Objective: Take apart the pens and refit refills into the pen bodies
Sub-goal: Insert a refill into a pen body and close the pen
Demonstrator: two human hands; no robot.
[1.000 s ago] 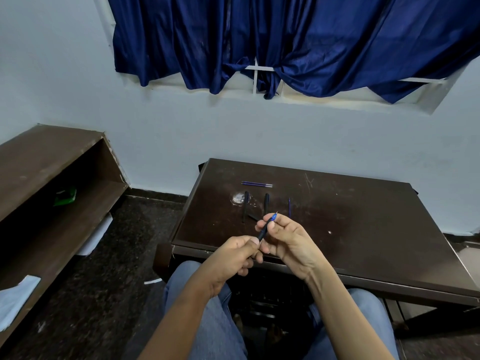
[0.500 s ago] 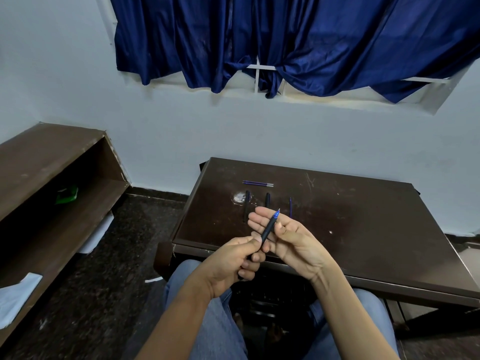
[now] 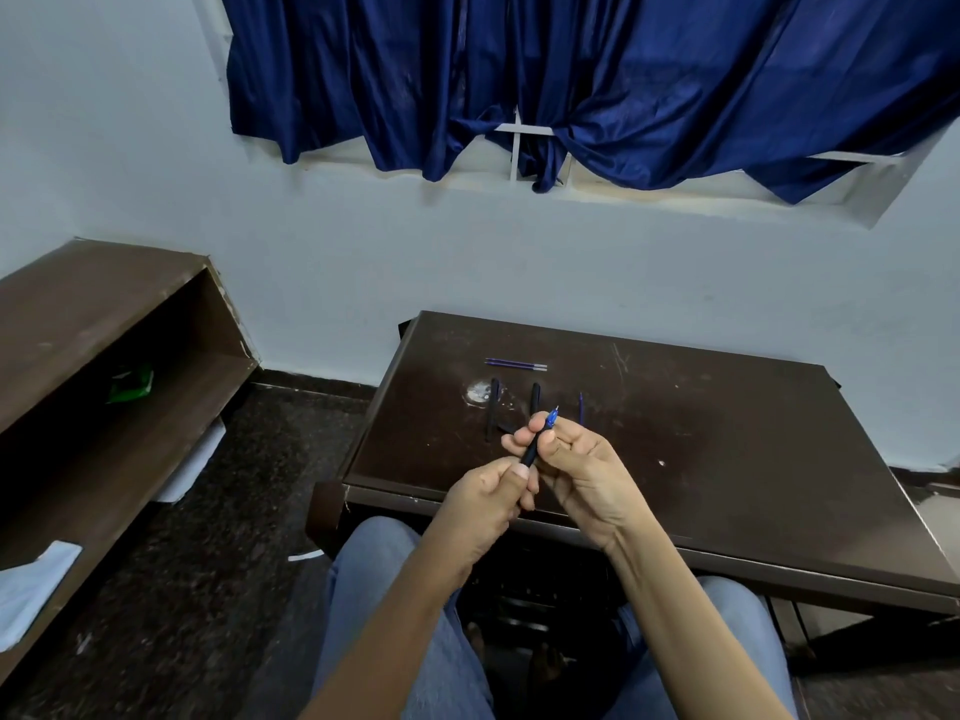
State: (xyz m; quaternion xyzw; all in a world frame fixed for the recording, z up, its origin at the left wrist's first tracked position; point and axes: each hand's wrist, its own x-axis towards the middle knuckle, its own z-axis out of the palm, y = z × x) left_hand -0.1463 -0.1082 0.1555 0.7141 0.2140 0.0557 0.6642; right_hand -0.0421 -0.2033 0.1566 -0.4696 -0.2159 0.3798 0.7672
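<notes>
A black pen with a blue tip (image 3: 540, 438) is held over the near edge of the dark brown table (image 3: 727, 449). My left hand (image 3: 485, 504) grips its lower end. My right hand (image 3: 576, 467) pinches it near the blue tip, which points up and away. On the table beyond lie two black pen bodies (image 3: 492, 407) (image 3: 535, 397), upright in the view. A short black piece (image 3: 506, 427) lies beside them. Two blue refills (image 3: 515, 364) lie side by side further back. Another thin blue refill (image 3: 581, 407) lies right of my fingers.
A whitish round stain (image 3: 478, 393) marks the table by the left pen body. A low brown shelf unit (image 3: 104, 366) runs along the left, with a green item (image 3: 130, 381) and papers (image 3: 36, 579) on it. My knees in jeans (image 3: 395, 605) sit under the table edge.
My right hand's fingers have closed from an open palm onto the pen near its tip. The pen stays held between both hands, tilted the same way.
</notes>
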